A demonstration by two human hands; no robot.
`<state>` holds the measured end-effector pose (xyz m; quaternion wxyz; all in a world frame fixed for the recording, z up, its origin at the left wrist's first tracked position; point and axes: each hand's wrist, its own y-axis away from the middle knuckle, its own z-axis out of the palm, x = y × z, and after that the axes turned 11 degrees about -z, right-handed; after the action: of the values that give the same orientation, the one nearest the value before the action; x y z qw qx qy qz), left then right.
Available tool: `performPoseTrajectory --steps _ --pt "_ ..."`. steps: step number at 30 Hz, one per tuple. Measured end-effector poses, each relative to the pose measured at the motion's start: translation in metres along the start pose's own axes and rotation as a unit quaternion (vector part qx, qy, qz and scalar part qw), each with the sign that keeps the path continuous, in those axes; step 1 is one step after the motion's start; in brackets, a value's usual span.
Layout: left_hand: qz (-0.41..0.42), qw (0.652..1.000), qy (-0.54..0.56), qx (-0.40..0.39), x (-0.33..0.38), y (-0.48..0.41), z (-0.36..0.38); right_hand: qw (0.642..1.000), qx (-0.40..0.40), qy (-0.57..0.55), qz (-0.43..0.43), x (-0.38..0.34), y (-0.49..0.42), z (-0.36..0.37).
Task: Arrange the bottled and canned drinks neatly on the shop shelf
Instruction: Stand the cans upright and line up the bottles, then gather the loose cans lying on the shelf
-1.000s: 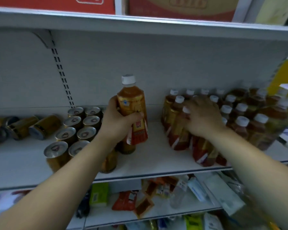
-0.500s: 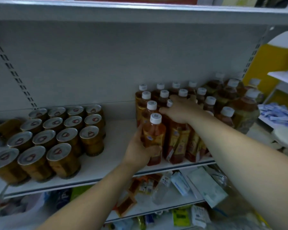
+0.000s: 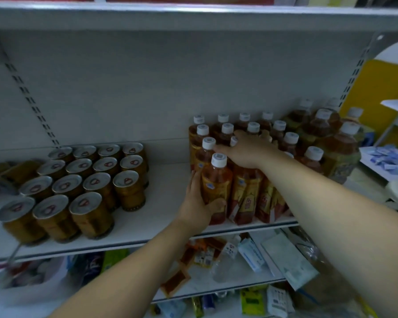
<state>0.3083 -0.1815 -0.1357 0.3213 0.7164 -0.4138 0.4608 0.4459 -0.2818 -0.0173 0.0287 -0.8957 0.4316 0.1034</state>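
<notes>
At the lower centre of the frame, the left grip (image 3: pixel 197 203) is wrapped round a tea bottle (image 3: pixel 216 187) that a second ago was held high beside the cans. Now it stands on the shelf (image 3: pixel 166 193) at the front left corner of the bottle block, touching its neighbours. So one more bottle looks placed, with only the release left. The right grip (image 3: pixel 246 150) lies flat on the caps behind, fingers spread, holding nothing. Fifteen upright cans (image 3: pixel 78 180) stand at the left in rows of four, four, four and three. A few tipped cans (image 3: pixel 7 173) lie at the far left. Thirteen small white caps show, with others hidden under the right grip. About four larger bottles (image 3: pixel 338 145) stand at the right.
</notes>
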Motion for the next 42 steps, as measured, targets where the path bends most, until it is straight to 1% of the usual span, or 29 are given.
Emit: performPoseTrajectory --steps 3,4,6,8,11,14,16,19,21,25,28,32,35,39,42 --pt "-0.031 0.998 -0.045 -0.033 0.013 0.001 -0.016 1.000 -0.008 0.017 0.009 -0.002 0.004 -0.005" --pt "-0.029 0.995 -0.075 -0.054 0.020 0.002 -0.026 1.000 -0.015 0.023 0.007 -0.004 0.006 -0.008" --pt "-0.004 0.982 -0.170 -0.081 0.036 0.006 -0.054 0.999 -0.030 0.044 -0.006 -0.009 0.009 -0.015" --pt "0.028 0.966 -0.249 -0.061 0.050 0.011 -0.092 0.998 -0.016 0.063 -0.023 -0.019 0.012 -0.026" --pt "0.025 0.955 -0.295 -0.003 0.056 0.024 -0.162 0.996 0.043 0.048 -0.063 -0.053 0.009 -0.039" --pt "0.015 0.952 -0.303 0.031 0.044 0.049 -0.232 0.989 0.064 0.066 -0.117 -0.118 0.004 -0.038" --pt "-0.032 0.954 -0.292 0.061 0.024 0.069 -0.278 0.982 0.061 0.074 -0.165 -0.178 0.001 -0.026" --pt "-0.086 0.940 -0.314 0.105 -0.016 0.101 -0.348 0.968 0.028 0.070 -0.238 -0.275 -0.002 0.005" --pt "-0.120 0.934 -0.312 0.129 -0.044 0.126 -0.391 0.961 0.002 0.058 -0.271 -0.339 -0.003 0.031" --pt "-0.195 0.923 -0.292 0.155 -0.101 0.175 -0.464 0.948 -0.036 0.035 -0.314 -0.453 -0.004 0.079" --pt "-0.234 0.912 -0.291 0.172 -0.134 0.207 -0.512 0.941 -0.062 0.018 -0.333 -0.519 -0.003 0.109" --pt "-0.279 0.893 -0.294 0.196 -0.164 0.233 -0.562 0.932 -0.057 0.053 -0.354 -0.578 -0.005 0.144" --pt "-0.299 0.886 -0.289 0.205 -0.183 0.239 -0.592 0.931 -0.074 0.056 -0.354 -0.608 -0.015 0.163" --pt "-0.313 0.871 -0.302 0.227 -0.206 0.227 -0.633 0.917 -0.047 0.061 -0.390 -0.643 -0.036 0.191" --pt "-0.315 0.864 -0.303 0.251 -0.225 0.202 -0.667 0.916 -0.039 0.073 -0.393 -0.666 -0.060 0.211"
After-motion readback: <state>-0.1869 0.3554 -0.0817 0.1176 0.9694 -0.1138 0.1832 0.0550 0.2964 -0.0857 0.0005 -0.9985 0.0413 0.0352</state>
